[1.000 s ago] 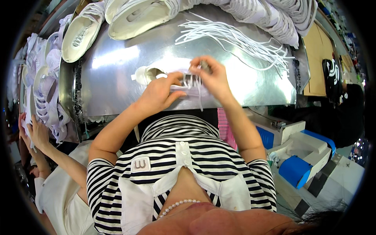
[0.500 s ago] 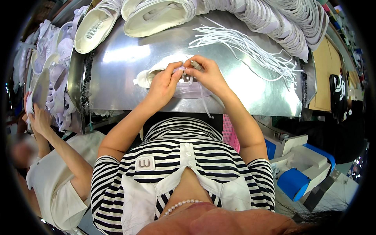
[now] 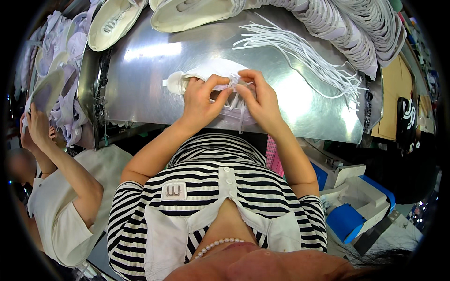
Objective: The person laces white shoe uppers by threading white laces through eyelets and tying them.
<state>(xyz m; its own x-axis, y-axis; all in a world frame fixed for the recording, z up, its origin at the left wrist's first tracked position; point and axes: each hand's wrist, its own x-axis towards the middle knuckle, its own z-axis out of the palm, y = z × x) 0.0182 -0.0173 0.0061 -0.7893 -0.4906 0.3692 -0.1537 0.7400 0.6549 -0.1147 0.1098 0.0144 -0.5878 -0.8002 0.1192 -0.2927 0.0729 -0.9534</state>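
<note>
A white shoe upper (image 3: pixel 216 68) lies on the metal tabletop, its heel end pointing left. My left hand (image 3: pixel 202 99) rests over its opening, thumb and forefinger pinched together at the eyelet edge. Against it from the right, my right hand (image 3: pixel 263 103) pinches a white shoelace (image 3: pixel 234 80) between thumb and fingers. The lace crosses the eyelet rows, and one loose end (image 3: pixel 241 117) hangs toward the near table edge. My fingers partly cover the lacing.
A bundle of loose white laces (image 3: pixel 300 56) lies at the back right of the metal table (image 3: pixel 154 75). Stacked shoe uppers (image 3: pixel 328 28) line the far edge. At left, a co-worker's hand (image 3: pixel 38 124) holds another upper. A blue-and-white machine (image 3: pixel 356 206) stands at lower right.
The right hand has turned and shifted slightly right, its fingers now at the lace over the eyelets. A small greyish object seen at its fingers before no longer shows. The view has shifted a little.
</note>
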